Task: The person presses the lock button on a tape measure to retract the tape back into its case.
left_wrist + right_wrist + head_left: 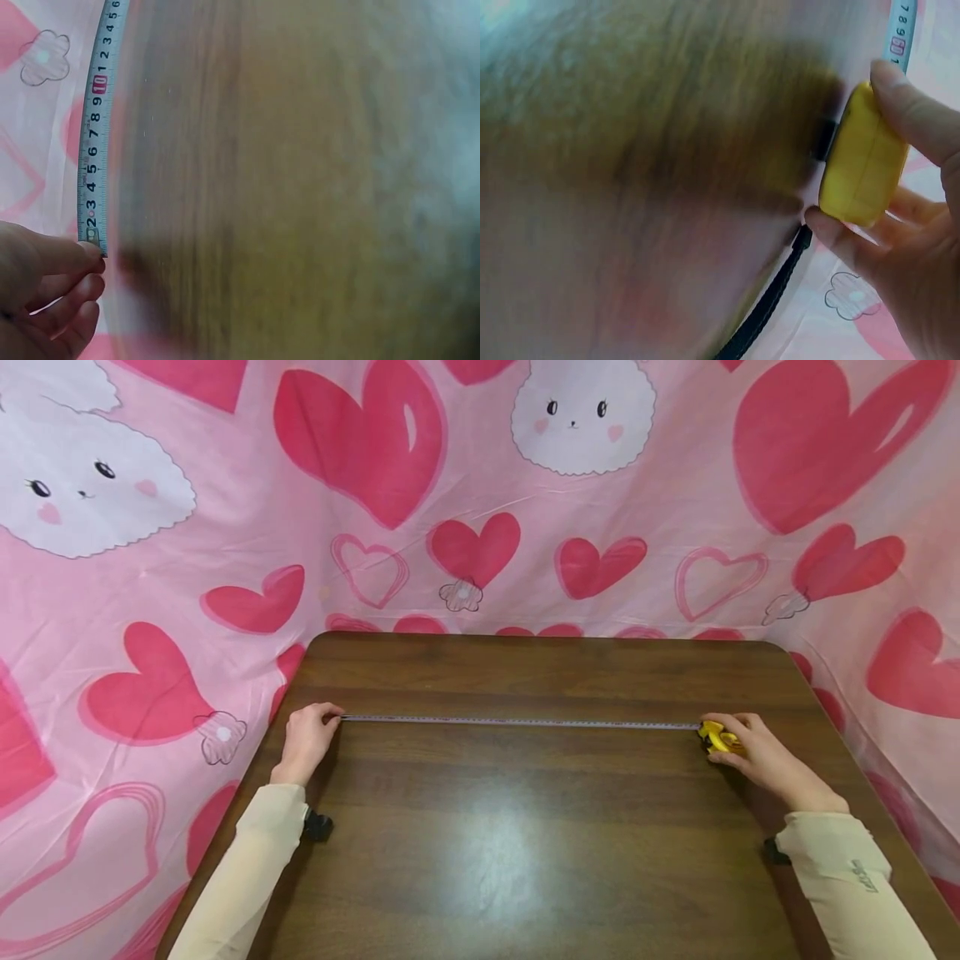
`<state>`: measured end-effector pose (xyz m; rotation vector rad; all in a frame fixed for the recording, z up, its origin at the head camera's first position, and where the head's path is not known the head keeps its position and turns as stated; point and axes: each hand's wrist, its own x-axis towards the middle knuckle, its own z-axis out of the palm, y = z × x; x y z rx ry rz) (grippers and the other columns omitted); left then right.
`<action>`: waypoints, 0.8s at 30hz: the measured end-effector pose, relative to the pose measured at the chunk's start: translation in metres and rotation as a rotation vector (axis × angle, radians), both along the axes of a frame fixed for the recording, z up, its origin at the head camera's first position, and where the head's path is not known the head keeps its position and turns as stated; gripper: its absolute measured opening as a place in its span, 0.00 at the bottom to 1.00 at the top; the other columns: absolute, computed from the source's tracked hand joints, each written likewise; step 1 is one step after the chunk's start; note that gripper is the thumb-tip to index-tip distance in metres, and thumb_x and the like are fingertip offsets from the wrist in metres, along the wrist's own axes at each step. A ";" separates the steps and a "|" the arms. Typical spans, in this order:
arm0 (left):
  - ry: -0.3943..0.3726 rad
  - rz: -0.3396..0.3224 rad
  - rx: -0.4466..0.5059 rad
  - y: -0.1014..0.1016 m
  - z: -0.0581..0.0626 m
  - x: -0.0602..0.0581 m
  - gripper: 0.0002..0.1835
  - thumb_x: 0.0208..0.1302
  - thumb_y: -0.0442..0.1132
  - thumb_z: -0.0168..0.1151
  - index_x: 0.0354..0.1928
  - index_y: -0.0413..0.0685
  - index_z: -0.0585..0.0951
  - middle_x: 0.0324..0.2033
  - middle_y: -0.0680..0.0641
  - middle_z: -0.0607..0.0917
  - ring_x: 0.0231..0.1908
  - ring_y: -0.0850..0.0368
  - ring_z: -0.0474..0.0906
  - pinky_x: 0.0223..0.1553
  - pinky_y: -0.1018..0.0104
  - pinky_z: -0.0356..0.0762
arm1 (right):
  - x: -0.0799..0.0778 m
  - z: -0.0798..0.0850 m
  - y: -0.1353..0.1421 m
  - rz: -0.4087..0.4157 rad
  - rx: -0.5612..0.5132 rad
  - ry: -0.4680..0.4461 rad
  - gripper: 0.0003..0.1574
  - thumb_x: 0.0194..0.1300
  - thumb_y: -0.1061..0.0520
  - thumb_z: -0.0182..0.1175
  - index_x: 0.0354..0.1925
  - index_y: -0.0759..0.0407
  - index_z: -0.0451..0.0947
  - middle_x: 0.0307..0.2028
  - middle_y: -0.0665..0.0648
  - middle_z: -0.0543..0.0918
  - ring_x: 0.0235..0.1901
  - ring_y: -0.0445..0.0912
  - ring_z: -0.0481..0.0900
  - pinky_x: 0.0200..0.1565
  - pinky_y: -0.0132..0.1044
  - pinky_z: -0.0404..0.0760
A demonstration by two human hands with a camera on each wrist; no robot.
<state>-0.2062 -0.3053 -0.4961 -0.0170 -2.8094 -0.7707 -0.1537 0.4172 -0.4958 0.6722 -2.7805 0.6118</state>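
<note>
A tape measure with a yellow case (717, 737) is held in my right hand (768, 760) on the right side of the table. Its white blade (517, 722) runs out almost straight across to the left. My left hand (306, 742) pinches the blade's end between thumb and fingers. In the left wrist view the printed numbers on the blade (95, 135) climb away from the left hand (52, 289). The right wrist view has the right hand (919, 225) around the yellow case (862, 161), thumb near the blade's mouth, with a black cord (769, 300) hanging beside it.
The dark brown wooden table (480, 810) has rounded far corners and reflects a bright patch of light. Behind and beside it hangs a pink cloth (480, 485) printed with hearts and white faces. Small black devices (318, 826) sit at both wrists.
</note>
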 end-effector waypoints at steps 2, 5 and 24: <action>0.004 0.002 0.003 -0.002 0.000 0.001 0.07 0.69 0.28 0.64 0.43 0.36 0.89 0.43 0.32 0.89 0.45 0.32 0.83 0.49 0.37 0.77 | 0.000 0.000 0.001 0.021 -0.002 0.014 0.46 0.45 0.70 0.80 0.62 0.61 0.72 0.48 0.74 0.75 0.47 0.65 0.74 0.46 0.51 0.77; 0.007 0.004 0.009 -0.003 0.000 0.001 0.06 0.70 0.28 0.64 0.43 0.36 0.89 0.43 0.31 0.89 0.46 0.31 0.83 0.50 0.37 0.76 | 0.001 -0.001 0.002 0.055 -0.011 0.058 0.46 0.41 0.72 0.81 0.59 0.62 0.75 0.49 0.71 0.77 0.47 0.63 0.74 0.54 0.28 0.68; -0.027 -0.043 -0.004 -0.008 0.011 0.003 0.06 0.68 0.29 0.68 0.43 0.36 0.90 0.44 0.31 0.89 0.48 0.31 0.84 0.55 0.36 0.77 | 0.000 0.006 0.005 0.147 -0.065 0.191 0.21 0.56 0.57 0.73 0.48 0.58 0.81 0.48 0.72 0.77 0.49 0.67 0.73 0.58 0.23 0.59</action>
